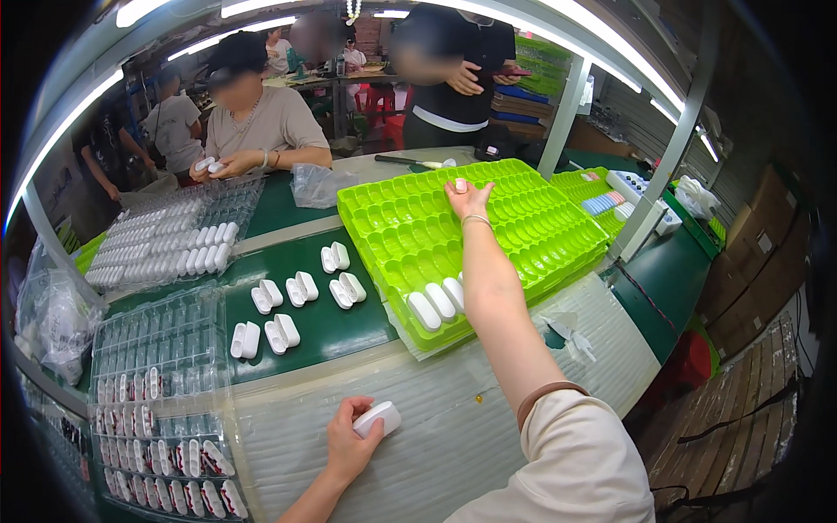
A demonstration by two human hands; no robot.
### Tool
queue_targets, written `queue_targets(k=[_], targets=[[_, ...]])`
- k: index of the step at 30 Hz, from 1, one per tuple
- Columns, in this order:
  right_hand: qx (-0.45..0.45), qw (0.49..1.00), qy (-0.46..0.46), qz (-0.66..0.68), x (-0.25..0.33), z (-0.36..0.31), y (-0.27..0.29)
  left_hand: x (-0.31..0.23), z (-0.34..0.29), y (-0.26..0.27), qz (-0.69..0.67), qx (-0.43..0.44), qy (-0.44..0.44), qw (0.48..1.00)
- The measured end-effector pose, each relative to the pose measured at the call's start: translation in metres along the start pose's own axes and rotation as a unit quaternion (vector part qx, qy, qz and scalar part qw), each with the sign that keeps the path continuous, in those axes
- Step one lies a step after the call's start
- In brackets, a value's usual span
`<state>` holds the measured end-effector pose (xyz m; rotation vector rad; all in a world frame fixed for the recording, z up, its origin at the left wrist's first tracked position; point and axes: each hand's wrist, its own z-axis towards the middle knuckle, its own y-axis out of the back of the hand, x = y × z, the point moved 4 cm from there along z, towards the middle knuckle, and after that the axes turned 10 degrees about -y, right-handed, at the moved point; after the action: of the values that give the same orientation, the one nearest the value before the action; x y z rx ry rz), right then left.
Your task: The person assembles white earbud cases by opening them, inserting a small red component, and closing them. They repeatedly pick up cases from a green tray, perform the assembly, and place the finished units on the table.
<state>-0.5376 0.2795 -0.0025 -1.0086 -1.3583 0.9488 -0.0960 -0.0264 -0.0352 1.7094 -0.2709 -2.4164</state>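
My left hand (350, 440) is closed around a white earbud charging case (377, 420), lid down, above the near mat. My right arm reaches across the bright green moulded tray (401, 235). Over its far part my right hand (469, 200) has its fingers curled and its thumb out to the right. A small pale piece shows at the fingers, too small to name. Several white closed cases (425, 310) lie in the tray's near row, partly behind my forearm. Left of the tray, several open white cases (282, 333) stand on the green table (349, 318).
Clear plastic trays (166, 344) at the left hold several white parts with red and dark bits. Across the table a person (261, 131) handles white cases beside another filled tray (166, 235). Metal posts (567, 113) frame the bench. Small coloured parts (600, 204) lie far right.
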Motion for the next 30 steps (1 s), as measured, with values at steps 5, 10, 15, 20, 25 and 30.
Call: queue_targets(k=[5,10,15,20,25,30], targets=[[-0.017,1.000,0.007,-0.008,0.001,0.001,0.008,0.001,0.000,-0.002,-0.009,0.005,0.005,1.000],[-0.018,1.000,0.005,-0.009,-0.003,0.000,0.003,0.000,0.000,-0.001,-0.008,0.006,0.014,1.000],[-0.040,0.998,0.006,-0.037,-0.007,0.003,-0.006,-0.001,0.000,0.000,-0.004,0.004,0.006,1.000],[0.018,0.965,-0.076,-0.252,-0.032,0.027,-0.040,-0.001,0.002,-0.003,0.001,0.011,-0.006,1.000],[0.127,0.893,-0.162,-0.401,-0.158,-0.002,-0.111,-0.002,0.000,0.003,0.017,0.017,0.003,1.000],[0.083,0.852,-0.250,-0.452,-0.268,-0.033,-0.106,-0.003,0.001,0.002,0.011,0.024,0.005,1.000]])
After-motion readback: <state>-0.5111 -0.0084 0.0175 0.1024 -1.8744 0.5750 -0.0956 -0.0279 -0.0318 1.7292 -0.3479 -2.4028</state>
